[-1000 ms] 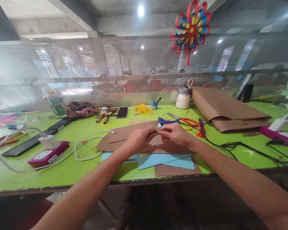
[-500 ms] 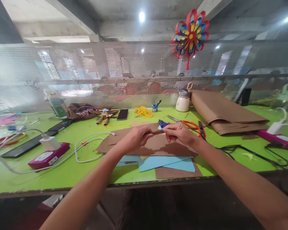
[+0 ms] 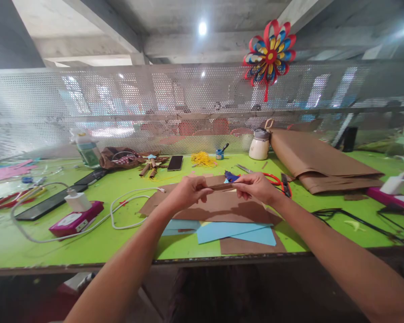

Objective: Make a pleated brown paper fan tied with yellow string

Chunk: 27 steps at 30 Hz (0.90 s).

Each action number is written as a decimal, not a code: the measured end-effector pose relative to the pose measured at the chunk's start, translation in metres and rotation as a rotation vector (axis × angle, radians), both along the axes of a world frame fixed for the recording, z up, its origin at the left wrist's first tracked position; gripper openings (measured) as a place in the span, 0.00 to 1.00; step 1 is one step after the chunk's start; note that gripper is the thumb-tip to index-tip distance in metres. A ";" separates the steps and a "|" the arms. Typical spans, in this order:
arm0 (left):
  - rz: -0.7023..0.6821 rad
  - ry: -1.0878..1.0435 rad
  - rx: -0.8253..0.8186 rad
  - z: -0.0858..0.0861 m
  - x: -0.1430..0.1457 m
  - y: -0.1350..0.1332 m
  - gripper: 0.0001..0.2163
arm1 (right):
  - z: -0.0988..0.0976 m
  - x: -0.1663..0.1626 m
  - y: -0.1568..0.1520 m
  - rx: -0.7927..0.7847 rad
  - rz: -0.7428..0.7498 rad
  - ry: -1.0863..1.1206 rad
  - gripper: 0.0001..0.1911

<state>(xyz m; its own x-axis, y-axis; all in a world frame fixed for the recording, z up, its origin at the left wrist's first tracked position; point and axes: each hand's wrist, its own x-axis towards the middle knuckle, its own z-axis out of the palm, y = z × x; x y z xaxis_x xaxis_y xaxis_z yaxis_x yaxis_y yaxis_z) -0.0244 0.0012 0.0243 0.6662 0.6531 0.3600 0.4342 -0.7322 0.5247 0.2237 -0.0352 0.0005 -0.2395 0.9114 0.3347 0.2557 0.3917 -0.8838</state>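
Observation:
Between my two hands a narrow strip of brown paper (image 3: 221, 186) is held level by its ends. My left hand (image 3: 191, 190) pinches the left end, and my right hand (image 3: 256, 186) pinches the right one. Below them lies a larger sheet of brown paper (image 3: 202, 208) on the green table, with the hands' shadows on it. Light blue paper pieces (image 3: 218, 232) stick out from under its near edge. Just behind the strip is a small dark blue piece (image 3: 231, 176). Scissors with orange handles (image 3: 272, 179) lie past my right hand, partly hidden by it.
Folded brown paper (image 3: 323, 157) and a white jar (image 3: 259, 146) stand at the back right. A phone (image 3: 175, 163), yellow string (image 3: 204, 159) and a blue ink pot (image 3: 219, 154) lie behind. A white cable (image 3: 112, 211) runs left to a purple power strip (image 3: 77, 218).
My hands have moved slightly apart, so more of the brown strip shows between them. The view has shifted a little.

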 end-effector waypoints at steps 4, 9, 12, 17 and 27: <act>0.040 -0.092 -0.053 0.002 0.001 -0.002 0.12 | 0.006 -0.007 -0.006 0.034 -0.042 0.126 0.16; -0.006 -0.403 -0.222 0.003 0.005 0.000 0.09 | 0.007 -0.014 -0.009 0.077 -0.055 0.159 0.16; -0.080 -0.627 -0.370 0.004 0.006 0.001 0.12 | 0.004 -0.015 -0.010 0.219 -0.117 0.104 0.13; -0.247 -0.768 -0.807 -0.003 0.012 -0.003 0.20 | -0.003 -0.019 -0.017 0.606 -0.338 -0.132 0.12; -0.354 -0.472 -0.654 -0.005 0.022 -0.021 0.16 | -0.019 -0.034 -0.021 0.984 -0.384 -0.485 0.17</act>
